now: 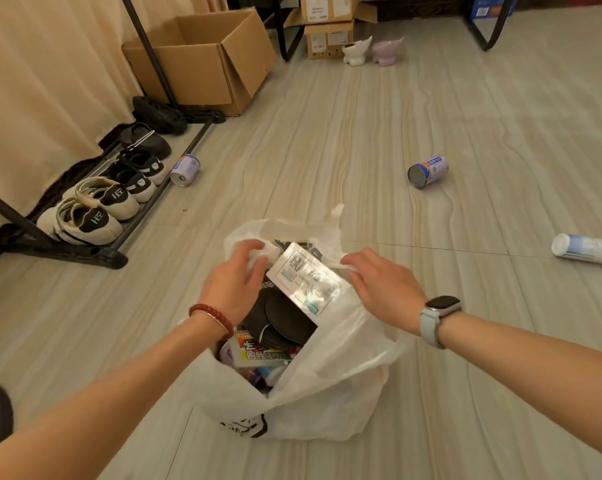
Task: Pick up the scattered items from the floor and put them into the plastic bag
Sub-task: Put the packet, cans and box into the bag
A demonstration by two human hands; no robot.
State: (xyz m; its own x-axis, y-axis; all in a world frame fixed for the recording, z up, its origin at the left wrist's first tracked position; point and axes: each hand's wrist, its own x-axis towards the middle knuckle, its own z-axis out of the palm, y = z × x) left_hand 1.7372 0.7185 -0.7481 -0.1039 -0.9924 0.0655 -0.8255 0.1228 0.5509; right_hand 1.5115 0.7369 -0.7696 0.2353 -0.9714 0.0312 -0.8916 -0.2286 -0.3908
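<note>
- Plastic bag (327, 368) sits on the floor (327, 140) right in front of me, mouth up, already holding a flat clear-wrapped packet (304, 278), some dark round pieces (282, 320) and printed packaging (261, 355).
- My left hand (235, 282) pinches the bag's rim at about 10 o'clock of the opening, fingers curled on the film.
- My right hand (382, 285) grips the rim at about 2 o'clock, fingers closed over a fold of plastic; neither hand carries a loose item.
- Still on the floor: a can by the shoe rack (185, 169) at about 11 o'clock from the bag, a second can (427, 171) at about 1 o'clock, and a white bottle (587, 249) out at 3 o'clock, partly cut by the frame edge.
- The relation I think matters next: the bottle and the second can both lie on my right hand's side, so I judge that hand the nearer one for either.
- Both cans lie on their sides. The second can's long axis runs roughly 2 to 8 o'clock, its end facing me; the bottle lies nearly 3 to 9 o'clock, cap end toward the bag.
- All three are well apart from the bag, so I would have to let go of the rim and lean or step out.
- The left-side can rests just beside the shoes (95, 206), nearer my left hand.
</note>
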